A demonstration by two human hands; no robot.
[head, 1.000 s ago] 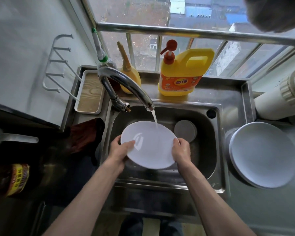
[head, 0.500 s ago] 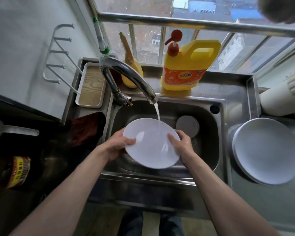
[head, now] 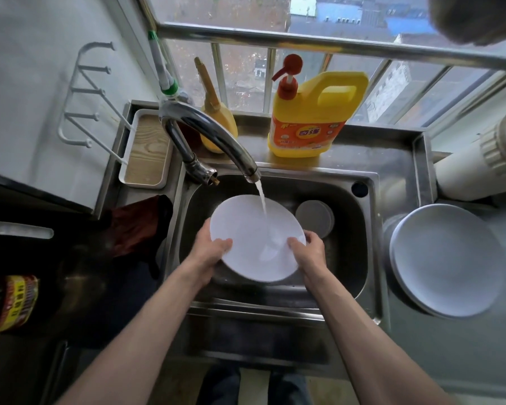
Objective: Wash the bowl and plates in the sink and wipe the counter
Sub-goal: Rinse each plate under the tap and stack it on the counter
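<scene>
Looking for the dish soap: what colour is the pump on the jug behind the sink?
Red pump on a yellow jug; head view.

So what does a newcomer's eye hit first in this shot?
The white plate, gripped over the sink by the left hand and right hand at opposite edges, with water from the tap running onto it. Next, the bright yellow detergent jug on the ledge behind the sink, and the stacked plates on the counter to the right.

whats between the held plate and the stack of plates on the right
A small round grey dish, then the sink's right rim, as the head view shows.
</scene>
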